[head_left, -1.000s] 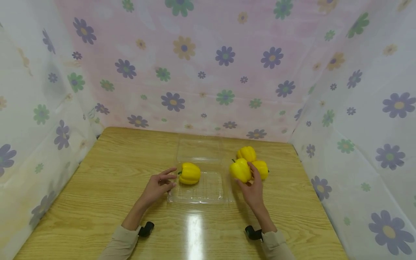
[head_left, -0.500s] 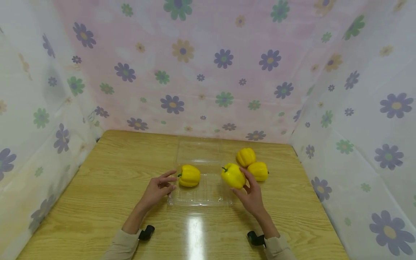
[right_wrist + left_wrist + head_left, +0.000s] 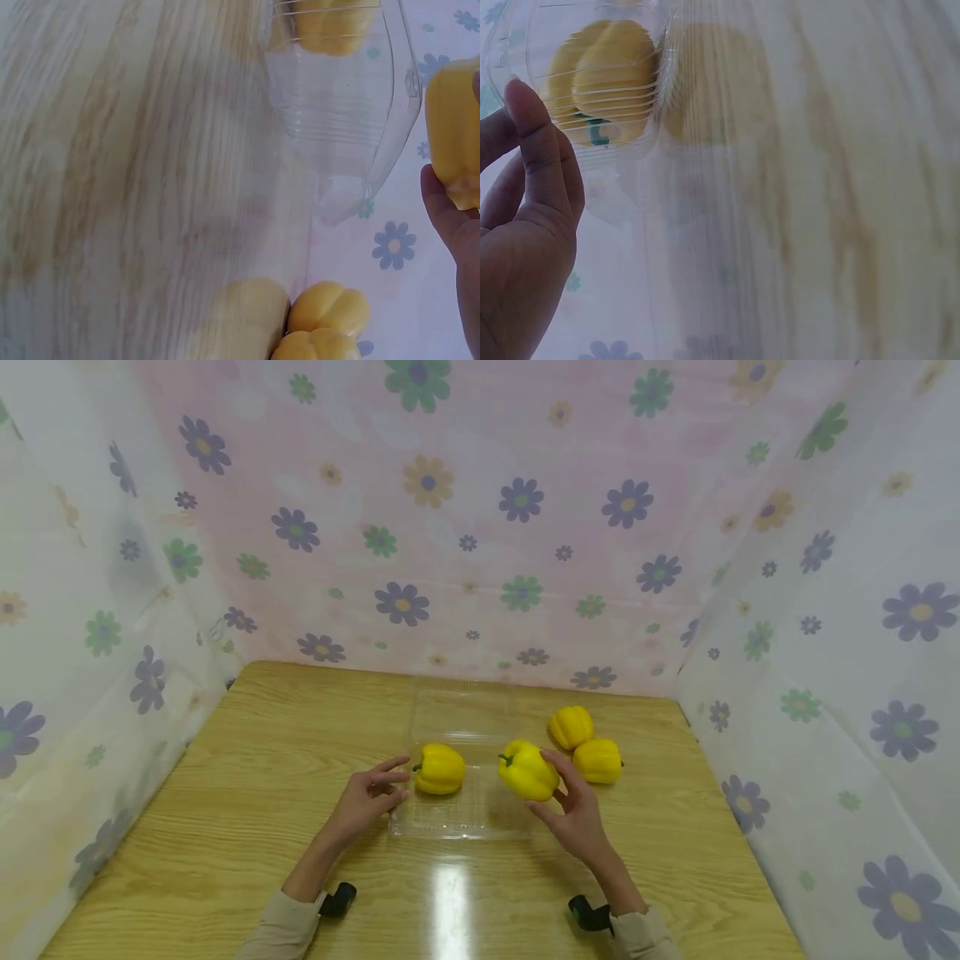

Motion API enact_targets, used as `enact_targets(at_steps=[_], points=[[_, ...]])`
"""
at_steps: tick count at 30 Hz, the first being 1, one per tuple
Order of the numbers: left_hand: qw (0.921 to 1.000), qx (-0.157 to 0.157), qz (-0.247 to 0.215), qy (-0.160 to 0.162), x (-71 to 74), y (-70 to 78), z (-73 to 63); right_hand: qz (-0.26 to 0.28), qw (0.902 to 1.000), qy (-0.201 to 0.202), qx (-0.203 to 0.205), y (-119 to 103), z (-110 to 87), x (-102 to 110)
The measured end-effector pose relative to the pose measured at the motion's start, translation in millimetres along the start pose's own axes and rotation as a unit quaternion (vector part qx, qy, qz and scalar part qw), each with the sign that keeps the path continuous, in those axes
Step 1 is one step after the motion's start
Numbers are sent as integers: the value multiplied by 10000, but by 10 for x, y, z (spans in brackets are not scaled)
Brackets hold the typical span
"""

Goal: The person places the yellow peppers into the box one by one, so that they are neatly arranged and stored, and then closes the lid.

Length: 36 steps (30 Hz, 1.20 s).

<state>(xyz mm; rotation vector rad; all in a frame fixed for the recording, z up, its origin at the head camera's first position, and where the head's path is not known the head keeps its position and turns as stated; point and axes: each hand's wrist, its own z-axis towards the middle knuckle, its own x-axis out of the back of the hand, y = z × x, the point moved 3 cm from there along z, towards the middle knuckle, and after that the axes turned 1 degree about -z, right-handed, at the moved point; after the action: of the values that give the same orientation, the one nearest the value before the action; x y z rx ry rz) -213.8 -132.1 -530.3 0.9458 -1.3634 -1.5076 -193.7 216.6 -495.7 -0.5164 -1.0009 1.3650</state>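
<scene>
In the head view, my right hand (image 3: 573,810) holds a yellow bell pepper (image 3: 527,772) over the right side of a clear plastic container (image 3: 465,836). Its green stem points left. My left hand (image 3: 363,802) has thumb and fingers at the container's left rim, and in the left wrist view a fingertip (image 3: 529,105) overlaps that rim. Another yellow bell pepper (image 3: 441,769) lies on its side in the left half of the container, stem toward my left hand. The right wrist view shows the held pepper (image 3: 454,127) at its edge, partly cut off, with my right hand (image 3: 457,232) against its underside.
The container's lid (image 3: 465,714) lies folded back behind it. Two more yellow peppers, a rear one (image 3: 572,727) and a front one (image 3: 597,762), sit together at the right on the wooden table (image 3: 300,718). Flowered cloth (image 3: 465,510) walls surround the table's back and sides.
My right hand has carried its pepper leftward, away from the two at the right and over the container. My left hand stays at the rim.
</scene>
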Motion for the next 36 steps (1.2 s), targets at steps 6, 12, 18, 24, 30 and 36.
enact_targets(at_steps=[6, 12, 18, 24, 30, 36], points=[[10000, 4, -4, 14, 14, -15, -25, 146, 9995, -153, -246, -2, 10, -84], [9999, 105, 43, 58, 15, -48, -40, 645, 9962, -424, -413, 22, 9, -152], [9999, 92, -33, 75, 17, -70, -34, 562, 9931, -640, -806, 20, 42, -185], [10000, -85, 48, 20, 20, -65, -22, -7, 9885, -840, -1260, 6, 92, -213], [10000, 21, 45, 59, 21, -60, -3, -233, 9865, -969, -1299, -7, 187, -260], [9999, 101, 108, 57, 16, -52, 12, -112, 9836, -1215, -1327, -2, 263, -266]])
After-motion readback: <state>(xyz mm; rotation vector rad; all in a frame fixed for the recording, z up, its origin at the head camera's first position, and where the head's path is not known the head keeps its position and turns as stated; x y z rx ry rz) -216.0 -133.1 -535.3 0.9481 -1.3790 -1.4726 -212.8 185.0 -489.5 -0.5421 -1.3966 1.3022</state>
